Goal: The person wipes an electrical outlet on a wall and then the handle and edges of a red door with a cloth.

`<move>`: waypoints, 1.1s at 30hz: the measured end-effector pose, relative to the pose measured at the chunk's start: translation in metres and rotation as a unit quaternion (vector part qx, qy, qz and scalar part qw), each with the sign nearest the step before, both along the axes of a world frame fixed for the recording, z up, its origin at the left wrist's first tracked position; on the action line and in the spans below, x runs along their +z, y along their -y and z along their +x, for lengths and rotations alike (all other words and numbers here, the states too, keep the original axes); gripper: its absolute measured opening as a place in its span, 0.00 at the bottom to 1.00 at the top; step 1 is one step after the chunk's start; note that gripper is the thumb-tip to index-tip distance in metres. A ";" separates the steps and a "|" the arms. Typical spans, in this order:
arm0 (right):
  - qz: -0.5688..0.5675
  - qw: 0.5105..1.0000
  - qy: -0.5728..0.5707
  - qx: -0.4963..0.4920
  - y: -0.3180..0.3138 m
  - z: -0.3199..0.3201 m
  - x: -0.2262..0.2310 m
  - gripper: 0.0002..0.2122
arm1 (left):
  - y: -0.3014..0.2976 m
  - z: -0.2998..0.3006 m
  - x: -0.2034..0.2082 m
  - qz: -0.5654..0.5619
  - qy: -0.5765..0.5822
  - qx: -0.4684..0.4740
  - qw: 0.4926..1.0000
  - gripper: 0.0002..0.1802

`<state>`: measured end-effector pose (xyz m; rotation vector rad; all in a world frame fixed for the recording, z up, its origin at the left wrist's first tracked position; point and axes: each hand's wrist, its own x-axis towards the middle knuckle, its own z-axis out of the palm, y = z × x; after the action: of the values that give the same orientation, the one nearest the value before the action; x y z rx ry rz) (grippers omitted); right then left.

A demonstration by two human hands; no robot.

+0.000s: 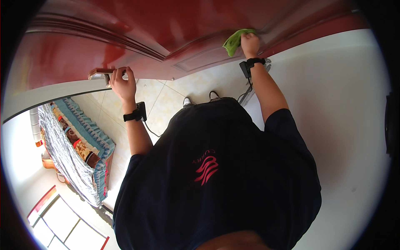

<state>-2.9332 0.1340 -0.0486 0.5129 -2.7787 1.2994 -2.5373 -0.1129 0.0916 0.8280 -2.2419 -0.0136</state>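
Observation:
A glossy red door (137,21) with moulded panels spans the far side of the view. My left hand (123,83) is closed around the metal door handle (100,75) near the door's left edge. Farther right, my right hand (250,43) grips a green cloth (234,42), which lies against the door's panel. Part of the cloth is hidden under the fingers. Both wrists wear black straps with small boxes and thin cables.
A white wall (333,104) runs along my right side. Pale tiles (156,93) cover the floor around my shoes. To the left stands a piece of furniture draped with a blue-and-white patterned cover (83,137), with a window (62,221) behind it.

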 end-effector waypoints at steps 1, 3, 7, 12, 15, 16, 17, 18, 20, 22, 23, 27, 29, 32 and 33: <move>0.012 0.999 0.023 -0.035 -0.006 -0.017 -0.017 0.13 | 0.002 -0.001 -0.001 0.008 0.005 0.000 1.000 0.07; 0.021 0.994 0.063 -0.081 -0.013 -0.036 -0.027 0.13 | -0.001 -0.005 0.002 -0.014 0.006 0.004 1.000 0.06; 0.050 0.992 0.062 -0.096 -0.019 -0.052 -0.026 0.13 | -0.005 -0.001 0.003 -0.015 0.015 0.021 1.000 0.05; -0.058 0.990 0.005 -0.132 -0.019 -0.065 -0.036 0.09 | -0.011 -0.003 0.007 0.025 0.014 0.041 0.999 0.05; -0.163 0.977 -0.031 -0.136 -0.014 -0.070 -0.027 0.06 | -0.015 -0.006 0.011 -0.030 0.016 0.043 0.999 0.06; -0.244 0.959 -0.038 -0.141 -0.013 -0.069 -0.018 0.05 | -0.013 -0.005 0.010 -0.032 0.018 0.047 0.998 0.06; -0.243 0.959 -0.040 -0.142 -0.014 -0.072 -0.019 0.05 | -0.012 -0.004 0.008 -0.034 0.020 0.050 0.998 0.06; -0.280 0.951 -0.035 -0.123 -0.015 -0.076 -0.013 0.06 | -0.012 -0.004 0.006 -0.033 0.016 0.048 0.998 0.06; -0.317 0.942 -0.035 -0.105 -0.017 -0.081 -0.002 0.08 | -0.012 -0.003 0.002 0.031 0.019 0.088 0.995 0.09; -0.355 0.926 -0.004 -0.125 -0.006 -0.059 0.046 0.12 | -0.017 0.004 0.000 0.034 0.017 0.101 0.994 0.09; -0.387 0.915 -0.025 -0.109 -0.009 -0.063 0.056 0.11 | -0.016 -0.002 0.001 0.034 0.014 0.098 0.994 0.09; -0.442 0.887 -0.130 -0.019 -0.005 -0.067 0.114 0.10 | -0.016 -0.006 0.003 0.018 0.007 0.084 0.996 0.08; -0.397 0.890 -0.218 0.044 -0.009 -0.088 0.130 0.12 | -0.017 -0.011 0.005 0.005 0.003 0.086 0.996 0.08; -0.245 0.926 -0.285 -0.025 -0.012 -0.035 0.215 0.14 | -0.016 -0.007 0.001 -0.033 -0.022 0.082 0.996 0.05; -0.286 0.892 -0.347 -0.043 -0.008 -0.034 0.218 0.09 | -0.015 -0.007 0.001 -0.059 -0.024 0.071 0.995 0.05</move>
<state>-2.9671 0.1424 0.1698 0.6330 -1.7269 1.4490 -2.5447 -0.0980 0.0922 0.9112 -2.1132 0.1626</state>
